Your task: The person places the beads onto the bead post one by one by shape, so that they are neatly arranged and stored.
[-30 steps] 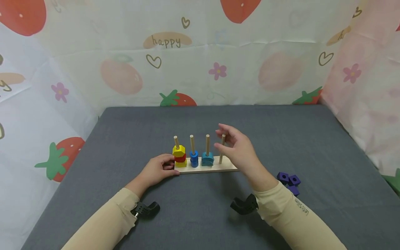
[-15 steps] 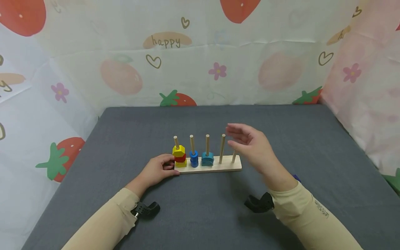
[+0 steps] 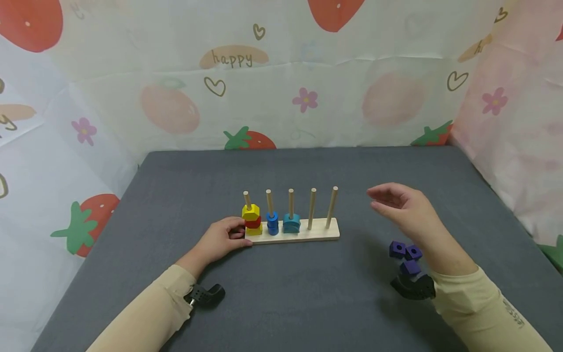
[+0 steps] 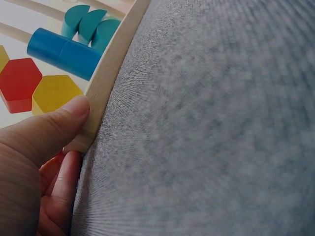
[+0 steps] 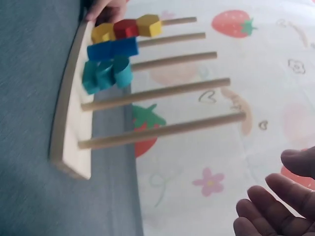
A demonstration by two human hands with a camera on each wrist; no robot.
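A pale wooden peg stacker [image 3: 316,234] with several upright pegs stands on the grey cloth. Its leftmost peg carries hexagonal blocks, yellow [image 3: 250,212], red [image 4: 20,83] and yellow [image 4: 55,93]. Blue cylinders [image 3: 272,223] sit on the second peg, teal half-round blocks [image 3: 292,224] on the third; the two right pegs are bare. My left hand [image 3: 223,236] grips the base's left end, thumb [image 4: 64,118] on its edge. Away to the right, my right hand [image 3: 406,210] hovers with relaxed fingers [image 5: 268,206], holding nothing. Purple square blocks with holes [image 3: 410,267] lie below it, near the wrist.
A grey cloth [image 3: 299,303] covers the table. Behind and at both sides hang strawberry-printed curtains [image 3: 334,117]. Each wrist wears a black camera mount; the right one [image 3: 413,287] is close to the purple blocks.
My right hand has moved right, away from the right-hand pegs of the stacker, to above the purple blocks. My left hand has stayed on the base.
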